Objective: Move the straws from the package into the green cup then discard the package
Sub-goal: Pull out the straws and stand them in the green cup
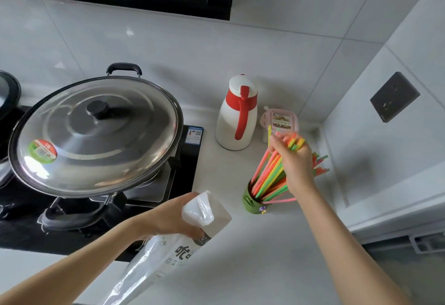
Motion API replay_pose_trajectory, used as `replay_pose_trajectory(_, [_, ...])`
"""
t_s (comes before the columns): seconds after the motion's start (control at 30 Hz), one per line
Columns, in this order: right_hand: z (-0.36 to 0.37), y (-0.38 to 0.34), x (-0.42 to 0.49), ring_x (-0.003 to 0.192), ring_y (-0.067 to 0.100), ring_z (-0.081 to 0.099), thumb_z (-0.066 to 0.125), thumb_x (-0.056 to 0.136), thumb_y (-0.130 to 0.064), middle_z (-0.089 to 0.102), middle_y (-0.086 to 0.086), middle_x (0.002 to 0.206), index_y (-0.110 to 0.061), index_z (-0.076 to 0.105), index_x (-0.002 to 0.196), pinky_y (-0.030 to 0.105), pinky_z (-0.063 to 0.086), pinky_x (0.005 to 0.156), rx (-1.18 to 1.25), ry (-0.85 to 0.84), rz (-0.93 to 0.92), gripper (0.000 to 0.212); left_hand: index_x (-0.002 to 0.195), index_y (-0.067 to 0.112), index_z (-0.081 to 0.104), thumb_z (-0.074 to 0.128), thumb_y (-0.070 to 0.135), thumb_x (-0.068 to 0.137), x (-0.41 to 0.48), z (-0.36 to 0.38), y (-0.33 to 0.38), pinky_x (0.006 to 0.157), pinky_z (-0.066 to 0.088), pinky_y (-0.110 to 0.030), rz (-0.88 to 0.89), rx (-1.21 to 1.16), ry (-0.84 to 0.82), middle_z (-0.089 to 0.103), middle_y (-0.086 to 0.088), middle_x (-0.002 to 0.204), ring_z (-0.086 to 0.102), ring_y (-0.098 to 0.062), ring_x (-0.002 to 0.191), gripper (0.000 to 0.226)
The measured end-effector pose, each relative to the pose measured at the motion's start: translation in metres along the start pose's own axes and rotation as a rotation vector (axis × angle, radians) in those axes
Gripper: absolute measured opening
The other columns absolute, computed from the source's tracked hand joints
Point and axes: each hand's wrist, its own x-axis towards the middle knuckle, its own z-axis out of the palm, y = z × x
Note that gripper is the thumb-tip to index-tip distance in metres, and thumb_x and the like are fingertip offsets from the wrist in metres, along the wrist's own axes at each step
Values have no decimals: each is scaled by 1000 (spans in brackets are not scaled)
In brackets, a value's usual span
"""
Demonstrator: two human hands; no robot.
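Observation:
A small green cup (pixel 250 202) stands on the white counter, right of the stove. Several straws (pixel 268 175) in pink, yellow, green and orange lean out of it, their lower ends inside the cup. My right hand (pixel 295 163) grips the upper part of the bundle above the cup, with straw tips poking between my fingers. My left hand (pixel 173 218) holds the clear and white plastic package (pixel 168 254) by its upper end, low and left of the cup. The package looks flat, with printed black characters.
A wok with a steel lid (pixel 96 133) sits on the black stove (pixel 185 172) to the left. A white and red thermos jug (pixel 237 114) and a pink-lidded container (pixel 281 120) stand behind the cup. The wall with a dark socket (pixel 395 97) closes the right side.

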Motion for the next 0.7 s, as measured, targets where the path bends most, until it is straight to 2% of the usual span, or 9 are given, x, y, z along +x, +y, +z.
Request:
replay_pose_trajectory(0.13, [-13,-14,3,67,11,66,71,79,-28,67,-4,71,-34,62,78,18,52,67,94,58,-160,10,115,23,55,81,1,66,-1,2,11,73,59,-28,58,-19,46,66,-8,106,68,-16,92,60])
replay_pose_trajectory(0.23, [-10,-15,-4,55,0,59,61,87,-33,64,-10,57,-24,62,70,11,46,61,-141,-24,-139,20,117,29,53,82,6,66,-9,9,17,84,57,-34,182,-10,177,65,-1,109,64,-17,101,63])
replay_pose_trajectory(0.3, [-9,-15,-7,49,-3,56,58,90,-35,62,-12,52,-17,60,63,16,43,58,-331,-91,-49,32,118,37,51,83,15,65,-17,14,19,88,54,-28,273,41,237,63,10,110,61,-10,104,65])
replay_pose_trajectory(0.4, [-15,-25,-9,76,8,62,69,82,-29,68,-6,81,-15,65,87,28,48,74,-412,-96,-16,16,116,45,47,83,25,63,-26,20,24,85,51,-17,363,109,248,59,21,111,59,-6,107,67])
replay_pose_trajectory(0.43, [-19,-32,-10,88,9,61,72,78,-29,67,-6,94,-16,62,100,27,46,82,-415,-54,-54,27,115,47,47,83,27,63,-28,21,26,85,51,-19,371,127,242,58,22,111,59,-6,107,67])
replay_pose_trajectory(0.47, [-22,-40,-14,96,7,57,74,76,-30,63,-9,104,-17,58,110,23,42,86,-438,-4,-146,40,114,48,46,83,29,62,-29,20,27,86,52,-22,368,128,234,59,21,111,59,-7,106,67])
replay_pose_trajectory(0.53, [-25,-62,-27,103,3,51,70,76,-36,57,-13,110,-18,57,113,15,36,88,-498,57,-431,44,117,44,48,83,26,61,-30,17,32,90,54,-32,329,57,203,61,14,111,60,-10,106,69])
replay_pose_trajectory(0.6, [-25,-79,-48,106,6,53,66,77,-42,60,-11,110,-18,65,105,18,37,93,-485,-121,-578,36,120,38,50,83,18,62,-29,11,40,89,56,-40,281,-66,113,64,5,110,63,-16,105,70])
replay_pose_trajectory(0.7, [-15,-79,-84,122,11,45,72,71,-49,57,-4,128,-22,71,100,25,28,105,-617,-564,-534,39,118,26,56,75,7,66,-25,4,53,75,57,-33,218,-255,-102,69,-3,100,67,-18,93,59])
